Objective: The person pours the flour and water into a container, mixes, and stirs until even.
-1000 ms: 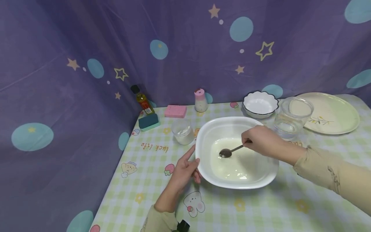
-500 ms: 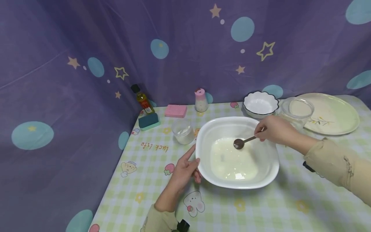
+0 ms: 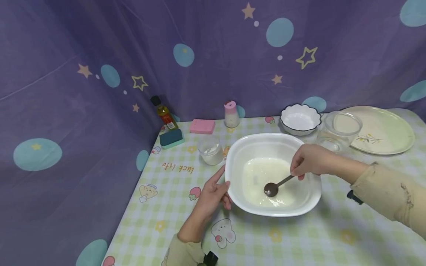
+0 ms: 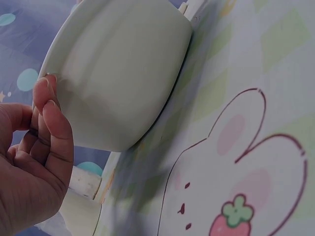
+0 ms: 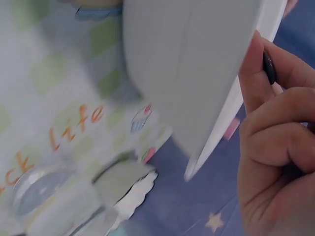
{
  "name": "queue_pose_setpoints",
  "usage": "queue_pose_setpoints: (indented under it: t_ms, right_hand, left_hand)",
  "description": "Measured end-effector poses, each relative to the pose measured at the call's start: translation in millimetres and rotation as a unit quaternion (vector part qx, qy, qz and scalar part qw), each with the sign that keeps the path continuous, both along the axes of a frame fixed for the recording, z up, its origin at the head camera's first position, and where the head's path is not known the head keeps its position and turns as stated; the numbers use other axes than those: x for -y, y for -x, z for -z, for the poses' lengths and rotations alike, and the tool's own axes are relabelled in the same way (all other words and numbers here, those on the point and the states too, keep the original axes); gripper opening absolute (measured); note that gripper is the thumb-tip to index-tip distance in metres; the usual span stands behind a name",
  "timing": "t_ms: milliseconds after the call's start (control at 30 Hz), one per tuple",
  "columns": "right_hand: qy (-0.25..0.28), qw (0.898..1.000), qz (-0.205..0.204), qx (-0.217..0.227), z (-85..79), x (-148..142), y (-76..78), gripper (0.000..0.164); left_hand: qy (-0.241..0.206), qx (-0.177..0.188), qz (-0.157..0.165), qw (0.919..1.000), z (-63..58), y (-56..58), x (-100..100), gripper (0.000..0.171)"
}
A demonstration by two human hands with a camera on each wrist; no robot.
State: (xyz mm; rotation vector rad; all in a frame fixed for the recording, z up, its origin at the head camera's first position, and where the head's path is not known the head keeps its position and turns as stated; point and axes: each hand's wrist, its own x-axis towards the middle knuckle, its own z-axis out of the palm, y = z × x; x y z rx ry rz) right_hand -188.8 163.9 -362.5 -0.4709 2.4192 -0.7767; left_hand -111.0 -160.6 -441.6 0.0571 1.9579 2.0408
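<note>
A white basin [image 3: 247,140] holds a pale, milky liquid [image 3: 259,170]. My right hand [image 3: 311,160] pinches the end of a dark metal spoon [image 3: 271,189], whose bowl is down at the liquid. In the right wrist view only the dark handle end [image 5: 268,68] shows between thumb and finger; the basin wall hides the rest. With thumb at the rim and fingers curled under it, my left hand [image 3: 210,195] holds the basin's left side. The left wrist view shows those fingers [image 4: 59,130] at the basin's outer wall [image 4: 123,69].
Left of the basin stands a clear cup [image 3: 211,151] with white powder. Behind are an oil bottle [image 3: 165,115], a green sponge [image 3: 171,138], a pink sponge [image 3: 202,126] and a pink-capped shaker [image 3: 231,115]. A scalloped bowl [image 3: 300,119], clear jar [image 3: 341,129] and plate [image 3: 389,129] stand back right.
The spoon has swept through the basin, first to the right and back, then toward the near side. My right hand moved with it. The left hand and basin stay in place.
</note>
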Motion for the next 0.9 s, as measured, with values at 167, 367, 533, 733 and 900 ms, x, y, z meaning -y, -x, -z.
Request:
queue_pose_setpoints:
  t_ms: [167,367,533,733,900]
  right_hand:
    - [0.008,0.997,-0.025,-0.068,6.0,24,-6.7,0.01]
    - [0.008,0.987,-0.003,-0.16,10.0,36,-2.1,0.01]
    - [-0.021,0.97,0.02,-0.24,5.1,25,2.0,0.007]
    - [-0.076,0.95,-0.008,-0.302,-5.3,4,0.6,0.017]
    - [-0.1,0.95,-0.066,-0.287,-14.7,-7,-2.3,0.022]
  left_hand:
    - [0.0,0.001,0.001,1.0,0.5,-0.1,-1,0.055]
    - [0.003,0.001,-0.003,1.0,0.6,-0.9,-2,0.055]
    - [0.003,0.003,-0.003,1.0,0.2,-1.0,-2,0.055]
    - [0.002,0.002,-0.002,1.0,-0.9,-0.4,-1,0.055]
    - [0.0,0.001,-0.003,1.0,-1.5,-0.2,-1,0.055]
